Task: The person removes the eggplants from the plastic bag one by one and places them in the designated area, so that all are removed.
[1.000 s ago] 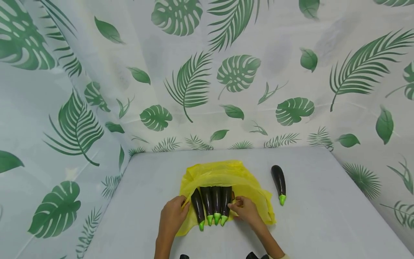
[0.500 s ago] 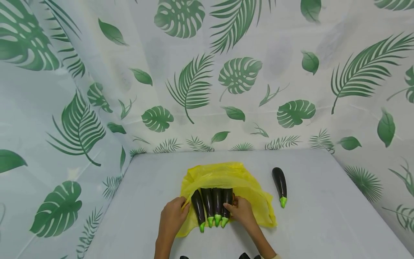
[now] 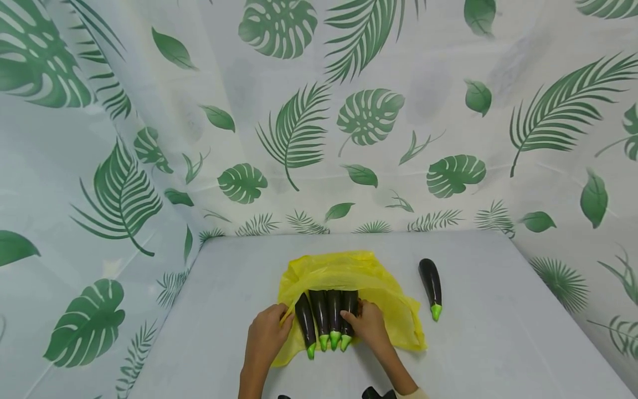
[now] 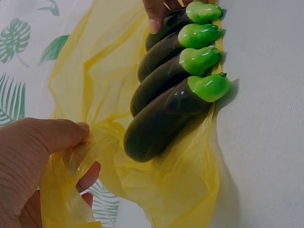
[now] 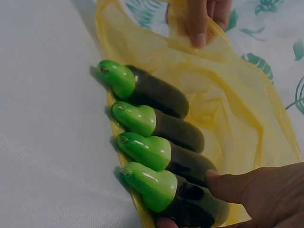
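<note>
Several glossy dark eggplants with bright green stem ends lie side by side in the mouth of a yellow plastic bag [image 3: 339, 271], green ends toward the person. My left hand [image 3: 267, 335] pinches the bag's left edge; in the left wrist view the thin film runs between thumb and fingers. My right hand [image 3: 371, 328] grips the rightmost eggplant [image 5: 192, 204], thumb on top and fingers along its outer side, partly hidden. At the other end of the row, the leftmost eggplant [image 4: 161, 123] lies slightly angled and nearest my left hand. The bag's upper layer covers the far ends in the head view.
Another eggplant [image 3: 431, 285] lies by itself on the white table [image 3: 498, 332], right of the bag. White sheeting with green leaf prints [image 3: 369, 116] rises behind and at the sides. Dark objects [image 3: 377, 393] show at the bottom edge of the head view.
My right hand has moved left onto the rightmost eggplant, and its thumb now lies over it. The left hand keeps its hold on the bag edge. The eggplants look nearly unmoved.
</note>
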